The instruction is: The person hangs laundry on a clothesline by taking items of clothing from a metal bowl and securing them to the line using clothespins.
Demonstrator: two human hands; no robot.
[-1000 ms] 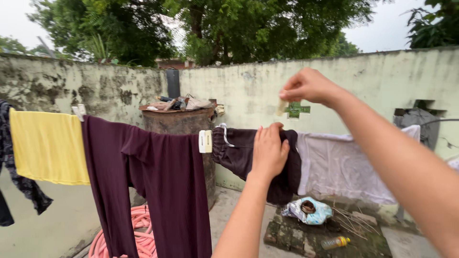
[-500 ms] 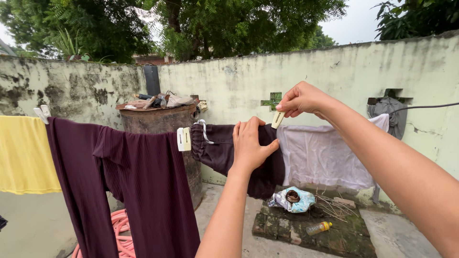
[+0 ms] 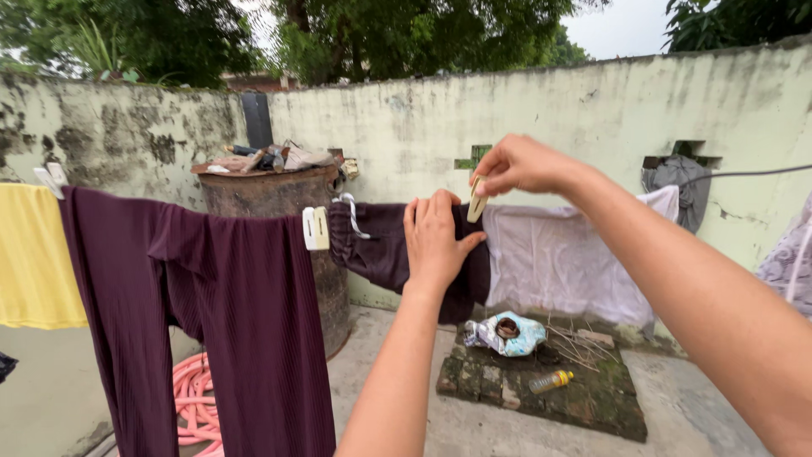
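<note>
My left hand [image 3: 434, 241] presses flat on a dark maroon garment [image 3: 381, 250] draped over the clothesline, gripping its top edge. My right hand [image 3: 520, 165] pinches a cream clothes peg [image 3: 478, 201] just above the garment's right end, beside my left fingers. Another cream peg [image 3: 315, 228] clips the line at the garment's left end, next to a long maroon garment [image 3: 228, 313].
A yellow cloth [image 3: 34, 254] hangs at far left, a pale lilac cloth [image 3: 567, 262] at right. Behind the line stand a rusty drum [image 3: 279, 211] and a stained wall [image 3: 592, 118]. Below lie a pink hose [image 3: 194, 398], a mossy brick patch [image 3: 550, 389] and a plastic bottle [image 3: 550, 382].
My right hand has come down with the peg from above the line to the garment's top edge. The view has shifted left, and my left hand stays on the garment.
</note>
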